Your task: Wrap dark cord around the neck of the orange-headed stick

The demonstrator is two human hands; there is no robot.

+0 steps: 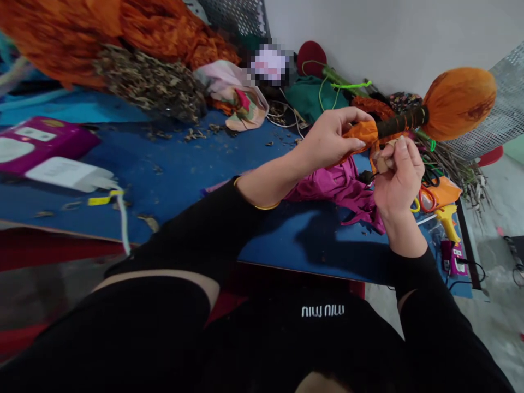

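An orange cloth-wrapped bundle [458, 103] is held up over the right part of the table, its rounded head pointing right. Its narrow dark stem [403, 121] has cord wound about it. My left hand [333, 134] grips the orange cloth at the stem's left end, thumb and fingers closed on it. Just below the stem, my right hand [399, 172] is closed in a pinch beside an orange strip. A beige scrap shows at its fingertips; exactly what they hold is unclear. Under both hands lies crumpled magenta cloth [333, 183].
Dried leaves [149, 82] and orange fabric [69, 38] are heaped at the back left of the blue table [196, 158]. A purple box [49, 139] stands left. A yellow glue gun [448, 221] and red-handled scissors [428, 199] lie right, near dry stalks [462, 164].
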